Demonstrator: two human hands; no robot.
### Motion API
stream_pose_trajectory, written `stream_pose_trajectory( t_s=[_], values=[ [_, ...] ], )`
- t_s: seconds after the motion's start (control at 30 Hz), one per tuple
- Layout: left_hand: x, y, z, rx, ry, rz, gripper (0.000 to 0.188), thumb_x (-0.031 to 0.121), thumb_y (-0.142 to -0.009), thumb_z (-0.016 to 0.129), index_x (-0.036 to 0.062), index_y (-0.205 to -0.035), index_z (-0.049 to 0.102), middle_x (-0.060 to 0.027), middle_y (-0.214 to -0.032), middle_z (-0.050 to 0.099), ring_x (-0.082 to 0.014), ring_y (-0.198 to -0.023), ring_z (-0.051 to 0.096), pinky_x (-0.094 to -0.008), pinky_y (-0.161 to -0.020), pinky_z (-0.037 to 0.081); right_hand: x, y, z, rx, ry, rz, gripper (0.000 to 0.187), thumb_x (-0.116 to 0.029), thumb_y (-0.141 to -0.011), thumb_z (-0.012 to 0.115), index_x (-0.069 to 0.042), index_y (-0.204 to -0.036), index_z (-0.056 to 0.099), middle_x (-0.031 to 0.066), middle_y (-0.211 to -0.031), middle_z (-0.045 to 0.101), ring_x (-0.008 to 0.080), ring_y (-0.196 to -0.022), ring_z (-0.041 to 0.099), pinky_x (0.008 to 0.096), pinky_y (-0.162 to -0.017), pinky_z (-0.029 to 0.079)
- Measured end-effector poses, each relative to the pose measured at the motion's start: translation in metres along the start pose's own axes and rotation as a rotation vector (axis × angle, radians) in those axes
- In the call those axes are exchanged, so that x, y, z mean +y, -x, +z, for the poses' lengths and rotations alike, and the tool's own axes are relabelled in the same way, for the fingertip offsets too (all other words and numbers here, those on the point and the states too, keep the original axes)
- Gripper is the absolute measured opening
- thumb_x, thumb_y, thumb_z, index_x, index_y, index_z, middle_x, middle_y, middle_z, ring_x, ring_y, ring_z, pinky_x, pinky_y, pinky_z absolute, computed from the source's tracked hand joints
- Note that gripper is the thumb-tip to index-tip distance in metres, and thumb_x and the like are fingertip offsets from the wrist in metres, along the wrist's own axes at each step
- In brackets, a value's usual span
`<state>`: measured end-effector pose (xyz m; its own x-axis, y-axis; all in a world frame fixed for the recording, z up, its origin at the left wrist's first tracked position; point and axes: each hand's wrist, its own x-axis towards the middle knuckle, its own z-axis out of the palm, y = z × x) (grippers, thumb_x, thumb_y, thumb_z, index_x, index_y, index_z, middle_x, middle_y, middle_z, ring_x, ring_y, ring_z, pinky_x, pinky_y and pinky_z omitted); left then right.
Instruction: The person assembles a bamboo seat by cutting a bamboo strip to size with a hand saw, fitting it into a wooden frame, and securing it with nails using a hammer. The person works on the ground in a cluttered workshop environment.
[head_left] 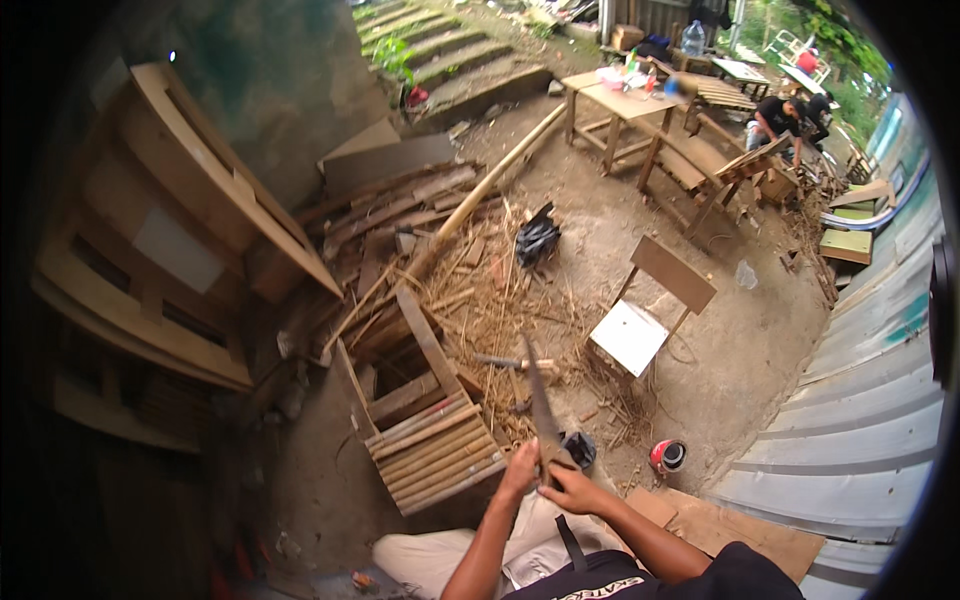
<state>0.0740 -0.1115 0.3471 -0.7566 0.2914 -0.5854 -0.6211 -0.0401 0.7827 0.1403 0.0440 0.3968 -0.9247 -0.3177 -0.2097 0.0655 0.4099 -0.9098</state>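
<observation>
A hand saw (pixel 541 412) stands in front of me, its long tapering blade pointing away from my body. My right hand (pixel 578 492) is closed around its handle. On the other side of the handle, my left hand (pixel 518 470) is closed against the saw, its fingers partly hidden. Just left of my hands lies a slatted wooden frame (pixel 435 455), with bamboo-like strips across its near end. Beyond the saw, a tool with a dark blade and pale handle (pixel 512 362) rests among the wood scraps. A dark bag or container (pixel 579 449) sits right behind the saw's handle.
A chair with a white seat (pixel 628 338) and a red can (pixel 668 457) stand to the right. Scrap wood (pixel 400 215) is piled ahead, near a black plastic bag (pixel 538 238). Wooden furniture (pixel 190 200) leans at left. A person (pixel 778 118) crouches beyond the table (pixel 635 100).
</observation>
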Motion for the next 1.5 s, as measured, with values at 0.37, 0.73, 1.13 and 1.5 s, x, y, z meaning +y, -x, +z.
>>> stream_pose_trajectory(
  t_s=[0.37, 0.73, 1.13, 1.5],
  values=[
    [0.004, 0.065, -0.048, 0.242, 0.423, 0.082, 0.021, 0.018, -0.101, 0.052, 0.0062, -0.118, 0.051, -0.0112, -0.102, 0.064, -0.0253, -0.089, 0.067, -0.0404, -0.077, 0.058, -0.049, -0.020, 0.024, 0.158, 0.326, -0.482, 0.044, -0.037, -0.087, 0.067, 0.000, -0.110, 0.060, 0.0192, -0.106, 0.061, 0.0363, -0.101, 0.061, 0.0441, -0.089, 0.048],
    [0.075, 0.072, -0.064, 0.032, 0.590, 0.129, 0.032, 0.017, -0.103, 0.043, 0.0062, -0.133, 0.044, -0.0131, -0.126, 0.059, -0.0319, -0.115, 0.060, -0.0482, -0.099, 0.049, -0.060, -0.046, -0.011, 0.192, 0.116, 0.233, 0.057, -0.052, -0.094, 0.056, 0.003, -0.101, 0.064, 0.0254, -0.089, 0.068, 0.0383, -0.082, 0.066, 0.0451, -0.074, 0.051],
    [0.137, 0.045, -0.075, -0.167, 0.316, 0.188, 0.031, 0.025, -0.103, 0.049, 0.0072, -0.129, 0.050, -0.0086, -0.117, 0.064, -0.0222, -0.105, 0.066, -0.0426, -0.086, 0.056, -0.098, -0.089, -0.021, 0.477, -0.136, 0.093, 0.051, -0.049, -0.089, 0.065, 0.001, -0.083, 0.070, 0.0156, -0.069, 0.065, 0.0241, -0.062, 0.061, 0.0364, -0.060, 0.047],
    [0.133, 0.026, -0.091, 0.108, 0.411, 0.269, 0.029, 0.018, -0.101, 0.053, 0.0043, -0.127, 0.053, -0.0062, -0.115, 0.065, -0.0176, -0.100, 0.065, -0.0371, -0.085, 0.056, -0.083, -0.159, -0.042, 0.213, -0.103, 0.066, 0.038, -0.038, -0.092, 0.068, 0.000, -0.088, 0.072, 0.0065, -0.066, 0.065, 0.0109, -0.060, 0.056, 0.0297, -0.056, 0.045]
  ],
)
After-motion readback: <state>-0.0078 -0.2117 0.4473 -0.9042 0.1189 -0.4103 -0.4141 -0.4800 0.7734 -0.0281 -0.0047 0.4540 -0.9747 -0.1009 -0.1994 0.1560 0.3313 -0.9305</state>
